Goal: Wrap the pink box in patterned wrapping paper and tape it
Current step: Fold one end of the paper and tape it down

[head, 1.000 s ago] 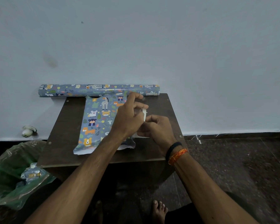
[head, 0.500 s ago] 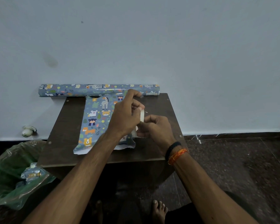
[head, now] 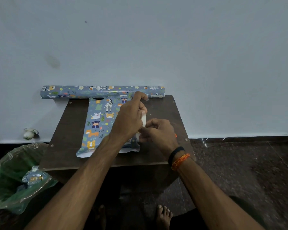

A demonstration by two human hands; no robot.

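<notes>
Both grips [head: 130, 120] [head: 158, 131] pinch tape roll [head: 144, 119] | green bag [head: 8, 183]: paper scrap [head: 32, 177]

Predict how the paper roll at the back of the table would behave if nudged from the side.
The roll is a long cylinder, so it would probably roll easily. Its left end overhangs the table, so it might tip off. It is likely light.

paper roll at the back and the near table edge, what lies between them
In the head view, the cut sheet of patterned paper lies flat between the paper roll and the near edge of the table, with both hands working over its right side.
</notes>
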